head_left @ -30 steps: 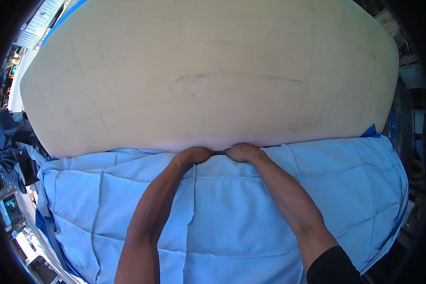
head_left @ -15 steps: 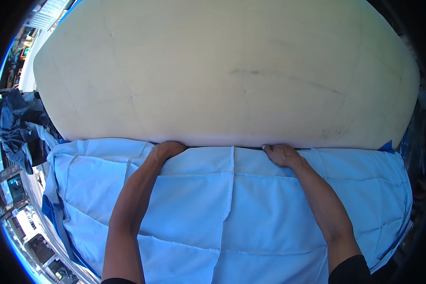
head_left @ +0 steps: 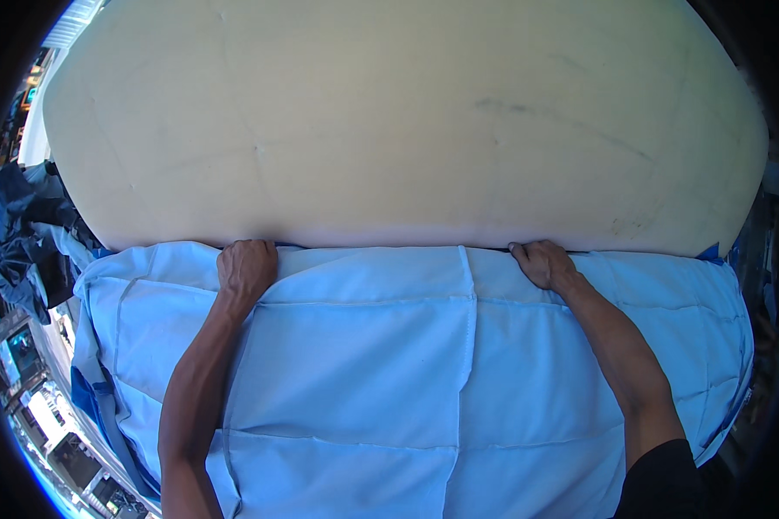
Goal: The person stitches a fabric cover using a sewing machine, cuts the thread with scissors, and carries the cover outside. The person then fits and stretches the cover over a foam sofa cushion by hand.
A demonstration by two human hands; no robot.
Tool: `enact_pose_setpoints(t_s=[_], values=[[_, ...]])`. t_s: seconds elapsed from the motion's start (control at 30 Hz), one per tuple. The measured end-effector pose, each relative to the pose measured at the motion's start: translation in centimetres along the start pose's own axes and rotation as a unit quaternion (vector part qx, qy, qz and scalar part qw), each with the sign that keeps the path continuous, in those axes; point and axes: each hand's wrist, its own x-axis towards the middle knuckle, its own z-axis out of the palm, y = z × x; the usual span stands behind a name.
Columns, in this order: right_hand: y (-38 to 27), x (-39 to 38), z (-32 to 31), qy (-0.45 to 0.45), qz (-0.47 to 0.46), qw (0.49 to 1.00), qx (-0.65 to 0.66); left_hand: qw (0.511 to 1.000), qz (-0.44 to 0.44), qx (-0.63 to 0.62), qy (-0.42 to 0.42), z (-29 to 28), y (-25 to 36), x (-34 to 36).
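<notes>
A light blue stitched cloth (head_left: 389, 372) lies spread across the lower half of the view, its far edge meeting a large cream-coloured foam slab (head_left: 407, 121). My left hand (head_left: 247, 268) presses on that far edge at the left, fingers curled down over it. My right hand (head_left: 543, 262) does the same at the right, fingers tucked toward the seam between cloth and foam. A raised seam (head_left: 467, 346) in the cloth runs between my hands toward me. Both forearms reach up from the lower edge.
A heap of dark blue fabric (head_left: 26, 233) lies at the far left beside the foam. A darker blue layer (head_left: 86, 402) shows under the cloth's left edge. Blurred clutter sits at the lower left rim.
My hands were together at the middle of the cloth's far edge; they have slid apart along it, left hand leftward and right hand rightward, and the cloth looks flatter.
</notes>
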Motion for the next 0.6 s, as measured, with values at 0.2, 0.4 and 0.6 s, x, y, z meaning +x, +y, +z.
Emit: enact_pose_setpoints(t_s=[0.2,0.4,0.6], values=[[1.3,-0.2,0.7,0.059,-0.012,0.998,-0.008,0.944,0.170,-0.131,0.249,5.6,0.9,-1.0],[0.2,0.1,0.2,0.009,0.003,0.999,-0.052,0.985,0.020,-0.088,-0.149,5.6,-0.6,5.4],[0.5,-0.3,0.2,-0.007,0.053,0.997,-0.050,0.982,-0.138,-0.061,-0.113,6.6,2.6,6.6]])
